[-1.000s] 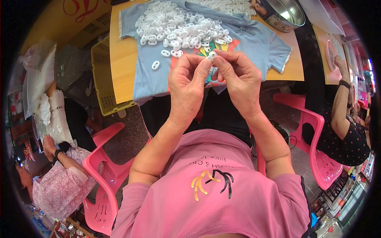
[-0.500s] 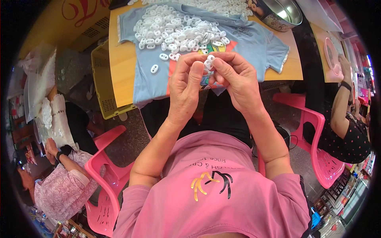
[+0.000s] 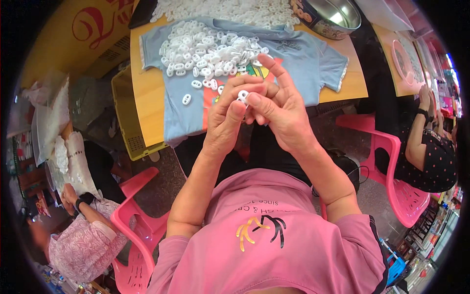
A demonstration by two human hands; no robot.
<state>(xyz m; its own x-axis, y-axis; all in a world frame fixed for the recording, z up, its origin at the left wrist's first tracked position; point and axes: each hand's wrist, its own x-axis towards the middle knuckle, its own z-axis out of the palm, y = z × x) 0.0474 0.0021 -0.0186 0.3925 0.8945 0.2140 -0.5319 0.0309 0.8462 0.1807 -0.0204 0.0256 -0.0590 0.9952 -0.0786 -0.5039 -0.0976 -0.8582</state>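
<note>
Between my thumbs and fingers is a small white plastic piece with two round holes (image 3: 243, 96). My left hand (image 3: 226, 111) pinches it from one side, fingers curled behind it. My right hand (image 3: 279, 110) presses its thumb against the piece, with the index finger raised away. Both hands are above the near edge of a light blue T-shirt (image 3: 183, 115) spread on the table. A heap of similar white two-holed pieces (image 3: 205, 46) lies on the shirt just beyond my hands. One loose piece (image 3: 186, 99) rests apart at the left.
More white pieces (image 3: 230, 11) cover the table's far side. A round metal tin (image 3: 338, 19) stands at the back right. A yellow crate (image 3: 139, 139) is below the wooden table's (image 3: 352, 90) left edge. Pink chairs (image 3: 134, 230) and seated people (image 3: 88, 245) flank me.
My hands have come slightly nearer and left, still with the white piece between them. My right index finger has lifted and stretched out. The whole view has shifted a little.
</note>
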